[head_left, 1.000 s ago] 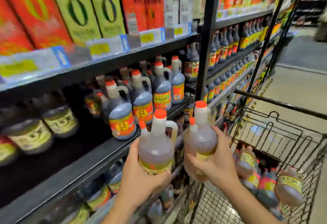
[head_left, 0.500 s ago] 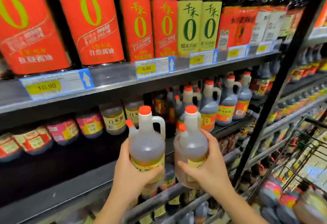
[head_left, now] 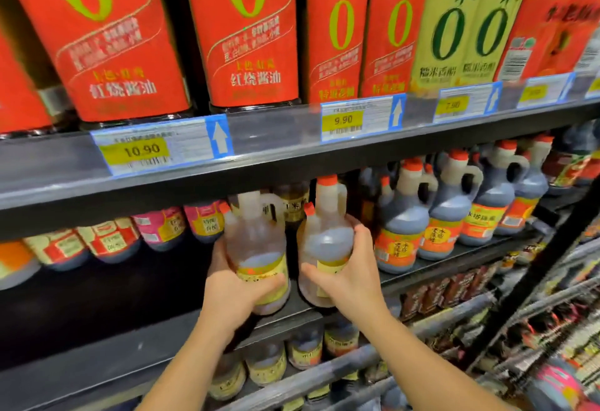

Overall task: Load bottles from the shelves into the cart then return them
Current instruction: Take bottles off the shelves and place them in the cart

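Note:
Two pale jug bottles with orange caps and yellow labels are held side by side at the front edge of the middle shelf (head_left: 107, 342). My left hand (head_left: 232, 284) grips the left bottle (head_left: 256, 241) round its lower body. My right hand (head_left: 349, 271) grips the right bottle (head_left: 328, 241) the same way. Both bottles stand upright, their bases about level with the shelf's edge; whether they rest on it I cannot tell. Only a blurred corner of the cart (head_left: 552, 375), with bottles in it, shows at the lower right.
Dark jug bottles (head_left: 402, 225) with orange labels stand right of my hands. Pink-labelled bottles (head_left: 162, 225) sit further back on the left, with dark bare shelf in front. Tall red bottles (head_left: 250, 30) fill the shelf above, price tags (head_left: 162, 147) along its edge. More bottles fill the shelf below.
Both hands have carried the two bottles up and forward from beside the cart to the middle shelf. The view has swung left, away from the cart.

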### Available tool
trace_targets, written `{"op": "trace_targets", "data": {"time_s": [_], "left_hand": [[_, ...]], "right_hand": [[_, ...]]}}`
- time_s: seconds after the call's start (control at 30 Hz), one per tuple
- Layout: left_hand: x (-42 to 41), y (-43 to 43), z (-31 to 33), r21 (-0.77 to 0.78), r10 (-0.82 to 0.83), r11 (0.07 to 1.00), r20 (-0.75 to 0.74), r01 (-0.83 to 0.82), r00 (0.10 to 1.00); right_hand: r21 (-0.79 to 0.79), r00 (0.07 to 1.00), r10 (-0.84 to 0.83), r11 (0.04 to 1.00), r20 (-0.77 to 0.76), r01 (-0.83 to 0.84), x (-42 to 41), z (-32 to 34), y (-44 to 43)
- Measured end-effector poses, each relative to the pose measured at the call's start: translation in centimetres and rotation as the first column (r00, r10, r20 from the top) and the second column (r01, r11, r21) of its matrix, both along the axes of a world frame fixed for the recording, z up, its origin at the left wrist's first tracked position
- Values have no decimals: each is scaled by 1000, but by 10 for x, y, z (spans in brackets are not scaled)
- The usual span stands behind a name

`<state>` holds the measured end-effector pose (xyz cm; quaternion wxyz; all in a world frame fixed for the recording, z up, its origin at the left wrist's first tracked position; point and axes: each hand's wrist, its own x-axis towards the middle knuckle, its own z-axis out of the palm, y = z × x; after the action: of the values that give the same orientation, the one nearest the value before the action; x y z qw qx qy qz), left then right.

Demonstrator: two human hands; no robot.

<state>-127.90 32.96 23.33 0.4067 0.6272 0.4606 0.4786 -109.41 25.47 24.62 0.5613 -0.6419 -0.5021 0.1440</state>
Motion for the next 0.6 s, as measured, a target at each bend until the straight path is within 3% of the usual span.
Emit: {"op": "trace_targets", "data": {"time_s": [0.23,0.33,0.6], "left_hand": [[-2,35,-8,-53,-54,997,0,54,999],[1,45,-5,-67,-114,991,25,116,993],[15,52,-1,-88,-89,992,2,89,996]], "right_hand": [[27,986,83,996,-147,-80,5,0,39],[29,984,126,992,-126,-124,11,1,49],[-18,977,145,989,-153,-150,21,1,76]]}}
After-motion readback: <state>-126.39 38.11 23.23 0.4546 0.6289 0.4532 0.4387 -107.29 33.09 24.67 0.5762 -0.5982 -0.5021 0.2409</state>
